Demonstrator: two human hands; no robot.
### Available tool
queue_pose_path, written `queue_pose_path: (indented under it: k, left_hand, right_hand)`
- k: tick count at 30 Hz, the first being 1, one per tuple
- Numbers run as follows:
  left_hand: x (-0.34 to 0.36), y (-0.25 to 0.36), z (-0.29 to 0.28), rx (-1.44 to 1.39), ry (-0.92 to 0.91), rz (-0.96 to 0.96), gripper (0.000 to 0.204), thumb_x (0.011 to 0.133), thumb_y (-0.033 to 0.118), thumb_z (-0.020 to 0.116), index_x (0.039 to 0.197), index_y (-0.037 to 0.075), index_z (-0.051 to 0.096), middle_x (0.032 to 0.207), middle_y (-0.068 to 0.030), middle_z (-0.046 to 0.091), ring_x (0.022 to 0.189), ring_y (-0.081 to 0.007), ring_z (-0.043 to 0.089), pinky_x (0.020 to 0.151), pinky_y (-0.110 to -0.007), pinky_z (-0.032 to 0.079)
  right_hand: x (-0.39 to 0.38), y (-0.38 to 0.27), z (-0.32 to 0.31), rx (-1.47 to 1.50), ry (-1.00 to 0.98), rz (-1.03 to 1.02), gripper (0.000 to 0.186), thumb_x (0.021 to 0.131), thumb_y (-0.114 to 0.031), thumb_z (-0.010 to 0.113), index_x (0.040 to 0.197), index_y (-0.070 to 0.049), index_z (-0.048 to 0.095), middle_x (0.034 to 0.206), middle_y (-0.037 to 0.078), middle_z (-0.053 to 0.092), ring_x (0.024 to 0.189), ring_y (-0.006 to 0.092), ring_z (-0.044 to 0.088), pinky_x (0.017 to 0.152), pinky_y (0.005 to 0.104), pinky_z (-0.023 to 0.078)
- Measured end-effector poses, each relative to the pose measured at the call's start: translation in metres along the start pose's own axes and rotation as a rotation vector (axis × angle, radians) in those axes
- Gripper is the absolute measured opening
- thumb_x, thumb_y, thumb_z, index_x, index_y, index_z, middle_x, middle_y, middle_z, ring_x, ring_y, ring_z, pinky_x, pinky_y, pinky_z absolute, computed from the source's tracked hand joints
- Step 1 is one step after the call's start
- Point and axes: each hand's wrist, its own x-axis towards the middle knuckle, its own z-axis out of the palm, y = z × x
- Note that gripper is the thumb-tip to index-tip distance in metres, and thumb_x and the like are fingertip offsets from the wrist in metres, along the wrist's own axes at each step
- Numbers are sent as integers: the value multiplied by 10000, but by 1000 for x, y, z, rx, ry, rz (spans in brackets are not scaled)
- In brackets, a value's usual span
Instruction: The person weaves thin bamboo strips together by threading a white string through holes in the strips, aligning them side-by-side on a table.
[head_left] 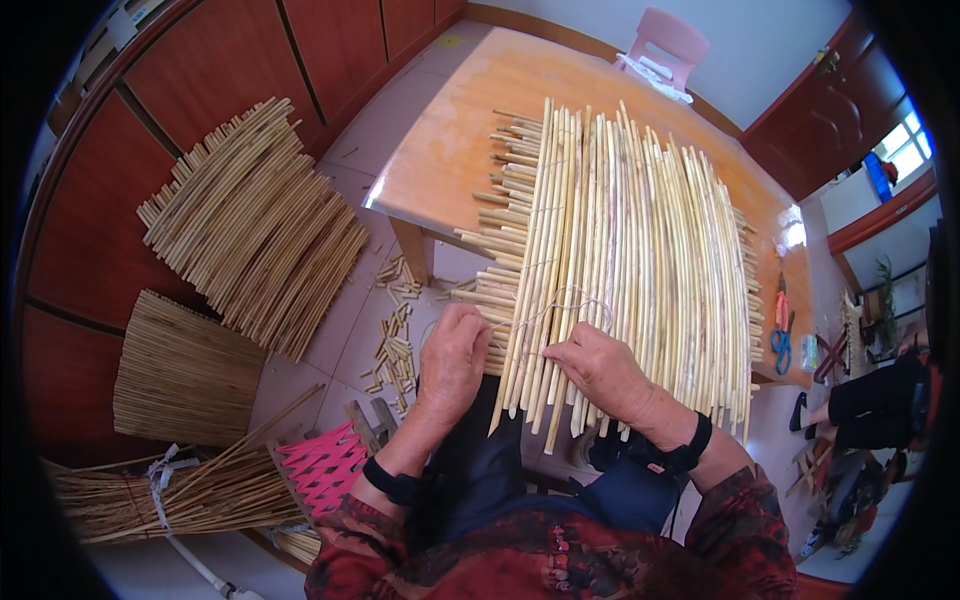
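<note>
Your left hand (452,362) sits at lower centre of the frame, its grip clenched over the near ends of the short pale reed stalks (500,225) that stick out crosswise along the left edge of the mat. Your right hand (600,368) lies just beside it to the right, its fingers pinched on a thin pale binding string (568,296) that loops up over the stalks. Both hands rest on the near edge of the wide mat of long pale reed stalks (640,250), which lies flat on the orange wooden counter (450,150) and reaches from centre frame toward the upper right. A pair of blue-handled scissors (781,338) lies on the counter at the mat's right edge, with orange-handled pliers (781,300) just above it. On the tiled floor at left, finished reed mats (255,225) lie stacked, with short cut reed offcuts (392,335) scattered near the counter leg. A tied bundle of thin brown reeds (150,490) lies at lower left.
</note>
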Motion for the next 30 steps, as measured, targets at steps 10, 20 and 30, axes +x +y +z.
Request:
queue_pose_path:
  k: [10, 20, 30]
  left_hand:
    - [-14, 13, -14, -255, -3, -87, 34, 782, -13, 559, 813, -10, 546, 892, -89, 523, 813, -159, 521, 642, -252, 424]
    - [-81, 8, -40, -731, -141, -664, 230, 921, 148, 416, 923, -33, 557, 847, -96, 582, 762, -155, 591, 648, -259, 488]
    - [-69, 31, -12, -1152, -519, -790, 374, 866, 150, 528, 1199, 10, 433, 1139, -58, 508, 1024, -135, 486, 903, -284, 376]
  right_hand:
    - [5, -3, -23, 54, -36, 13, 82, 780, -158, 574, 824, -90, 560, 724, 84, 500, 643, 259, 552, 539, 343, 460]
    - [10, 17, -128, 573, 368, 428, 184, 844, -245, 573, 850, -65, 609, 687, -3, 546, 570, 59, 485, 483, 184, 409]
    - [18, 44, -265, 1324, 757, 80, 210, 866, -118, 546, 1016, 22, 503, 770, 22, 497, 613, 60, 439, 446, 164, 431]
